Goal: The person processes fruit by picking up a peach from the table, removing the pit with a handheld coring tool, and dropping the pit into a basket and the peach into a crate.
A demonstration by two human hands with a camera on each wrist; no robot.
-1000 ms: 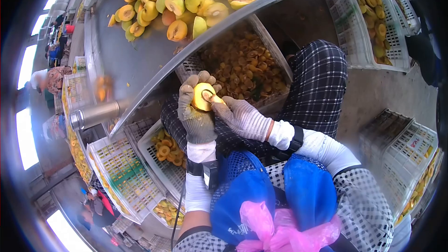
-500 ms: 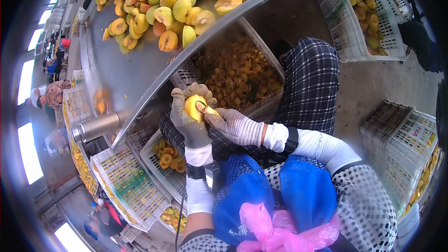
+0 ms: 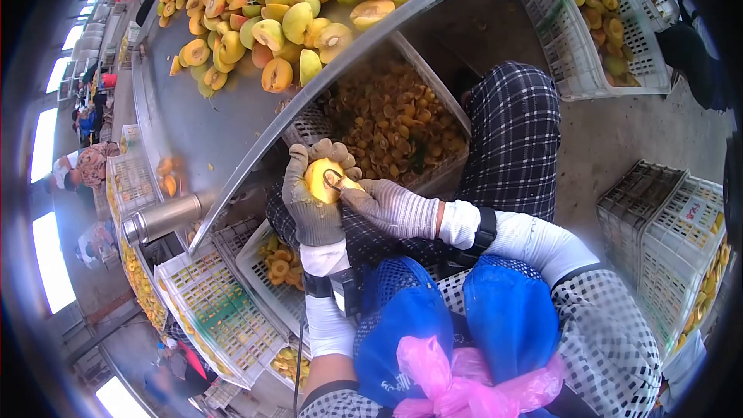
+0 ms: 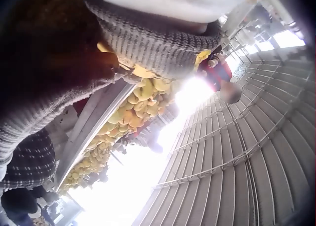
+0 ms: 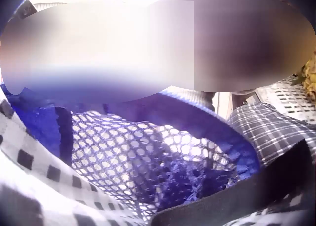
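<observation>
In the head view, my gloved left hand holds a yellow peach half, cut face turned toward the right hand, fingers curled round its far side. My gloved right hand grips a small pitting tool whose dark curved loop lies against the middle of that cut face. The tool's handle is mostly hidden in the fingers. In the left wrist view, the left glove's knitted cuff fills the top and the right glove is at the left. The right wrist view is largely blurred and hides the hand's work.
A metal table bears a heap of halved peaches, its raised rim just beyond the hands. Below the rim sits a crate of scraps. Other crates stand left, and more crates right.
Both hands with the peach half and tool have shifted slightly left in the head view. The left thumb has lifted away from the peach, and the tool's loop remains at the cut face.
</observation>
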